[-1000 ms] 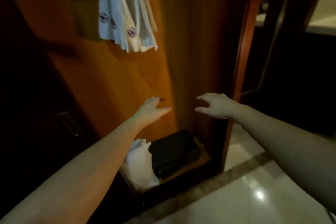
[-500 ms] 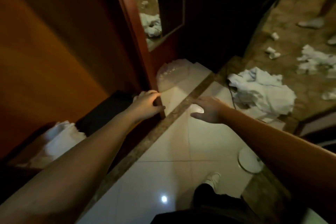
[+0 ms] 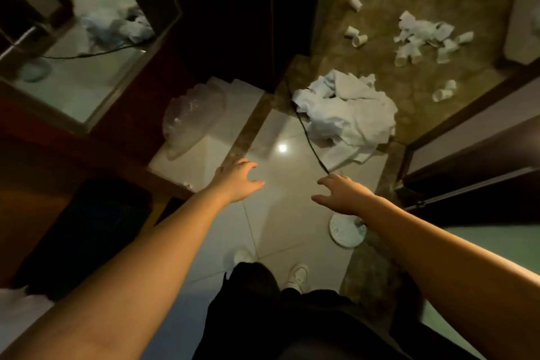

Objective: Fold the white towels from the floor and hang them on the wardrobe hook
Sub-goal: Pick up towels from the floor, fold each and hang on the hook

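Below, white towels (image 3: 347, 114) heaped on floor (image 3: 277, 213) at 1 o'clock, well apart from both grips. Left hand (image 3: 238, 181) and right hand (image 3: 342, 193) outstretched, fingers spread, holding nothing. Black cable (image 3: 309, 140) beside heap.

The crumpled white cloth towels (image 3: 347, 114), heaped at two o'clock from the bare hands, look soft, matt and creased. Under them the pale square floor tiles (image 3: 280, 213) are smooth and glossy, throwing back a bright spot of lamp light. A mottled brown stone border strip (image 3: 248, 131) crosses the tiles with a duller polish. At eleven o'clock lies a clear crinkled plastic bag (image 3: 193, 117), shiny and see-through. The reddish-brown wooden wardrobe frame (image 3: 125, 131) at ten o'clock has a smooth varnished sheen. Small white paper cups (image 3: 409, 51) lie scattered at one o'clock, matt. A thin black cable (image 3: 309, 142) looks smooth, likely rubber or plastic.
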`<state>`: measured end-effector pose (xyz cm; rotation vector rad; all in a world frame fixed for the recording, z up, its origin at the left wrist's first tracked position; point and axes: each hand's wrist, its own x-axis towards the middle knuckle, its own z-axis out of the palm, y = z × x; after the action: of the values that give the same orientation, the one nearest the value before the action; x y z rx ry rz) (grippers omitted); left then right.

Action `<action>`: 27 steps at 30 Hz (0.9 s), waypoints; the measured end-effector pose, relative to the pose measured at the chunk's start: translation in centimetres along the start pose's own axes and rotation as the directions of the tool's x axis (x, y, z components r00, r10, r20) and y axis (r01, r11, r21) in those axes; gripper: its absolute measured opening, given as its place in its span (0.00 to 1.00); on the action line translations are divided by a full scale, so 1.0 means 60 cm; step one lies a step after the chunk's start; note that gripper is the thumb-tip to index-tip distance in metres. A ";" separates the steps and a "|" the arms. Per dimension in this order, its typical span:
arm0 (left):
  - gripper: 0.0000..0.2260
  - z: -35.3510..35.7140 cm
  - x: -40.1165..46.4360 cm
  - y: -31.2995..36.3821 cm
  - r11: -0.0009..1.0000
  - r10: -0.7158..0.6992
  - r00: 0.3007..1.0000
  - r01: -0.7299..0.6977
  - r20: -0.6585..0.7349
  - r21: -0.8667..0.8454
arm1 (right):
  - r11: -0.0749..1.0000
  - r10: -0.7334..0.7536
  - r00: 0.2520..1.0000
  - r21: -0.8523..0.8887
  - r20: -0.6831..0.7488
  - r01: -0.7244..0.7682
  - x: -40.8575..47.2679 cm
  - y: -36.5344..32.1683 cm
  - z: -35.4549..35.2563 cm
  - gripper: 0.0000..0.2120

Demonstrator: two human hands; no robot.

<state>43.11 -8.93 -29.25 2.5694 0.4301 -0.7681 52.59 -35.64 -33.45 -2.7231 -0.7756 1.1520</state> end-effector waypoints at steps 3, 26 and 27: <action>0.28 -0.005 0.080 0.040 0.999 0.033 0.998 -0.033 0.062 0.007 | 0.992 0.105 0.994 0.067 0.038 -0.107 0.043 0.066 -0.018 0.34; 0.24 -0.131 0.872 0.197 0.992 0.107 0.905 -0.123 0.412 0.012 | 0.655 0.422 0.855 0.550 0.303 -0.518 0.556 0.333 -0.195 0.29; 0.24 -0.118 0.900 0.201 0.994 0.102 0.900 -0.108 0.423 -0.010 | 0.625 0.426 0.847 0.573 0.319 -0.530 0.583 0.348 -0.187 0.29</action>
<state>94.28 -6.83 -51.31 2.3205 0.1458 -1.2523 89.69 -35.55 -53.71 -2.2757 0.3718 1.3916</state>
